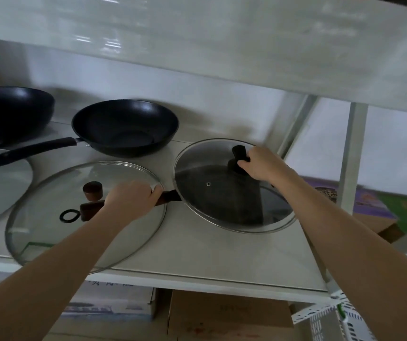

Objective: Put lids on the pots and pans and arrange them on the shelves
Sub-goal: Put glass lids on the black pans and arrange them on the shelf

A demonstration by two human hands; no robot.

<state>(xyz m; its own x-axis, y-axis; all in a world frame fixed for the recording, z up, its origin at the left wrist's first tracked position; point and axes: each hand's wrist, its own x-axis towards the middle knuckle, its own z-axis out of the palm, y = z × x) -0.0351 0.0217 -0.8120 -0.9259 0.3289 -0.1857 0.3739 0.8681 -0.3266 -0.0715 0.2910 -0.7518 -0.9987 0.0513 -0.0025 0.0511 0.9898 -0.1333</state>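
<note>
On the white shelf (197, 254), the right hand (261, 166) grips the black knob of the round glass lid (222, 193) covering a dark pan, whose brown wooden handle (165, 196) runs leftward into the closed left hand (131, 203).

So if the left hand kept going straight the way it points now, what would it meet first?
Probably the covered pan: the left hand grips that pan's handle and points along it toward the pan's rim, though depth is unclear.
</note>
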